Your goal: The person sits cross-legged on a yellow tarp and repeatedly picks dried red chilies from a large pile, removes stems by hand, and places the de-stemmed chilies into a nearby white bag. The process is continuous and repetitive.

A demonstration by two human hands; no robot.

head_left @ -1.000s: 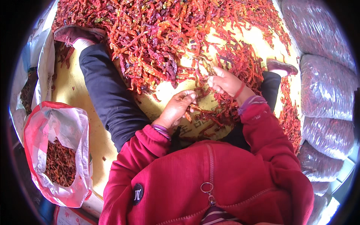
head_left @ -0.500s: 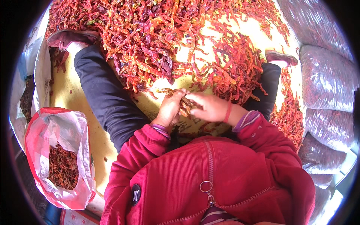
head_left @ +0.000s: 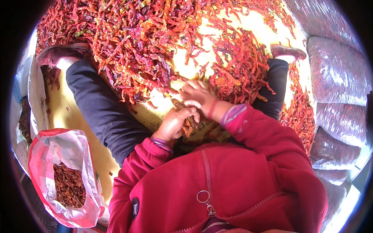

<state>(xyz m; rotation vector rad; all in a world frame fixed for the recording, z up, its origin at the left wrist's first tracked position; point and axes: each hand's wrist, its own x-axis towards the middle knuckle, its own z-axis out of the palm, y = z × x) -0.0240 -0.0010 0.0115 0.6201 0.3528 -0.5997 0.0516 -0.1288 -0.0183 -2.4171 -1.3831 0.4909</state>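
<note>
Fingers of the bare left hand [head_left: 173, 123] curl round a small bunch of wrinkled, brownish-red dried peppers [head_left: 187, 129], thumb pressed against it, above a yellow sheet [head_left: 74, 112]. Just beyond, the bare right hand [head_left: 198, 96] has its fingers bent and slightly apart; whether they pinch anything, I cannot tell. A large heap of shiny red dried peppers [head_left: 128, 50] spreads ahead, and an open red-and-white plastic sack [head_left: 72, 143] of dark red pieces stands at left.
</note>
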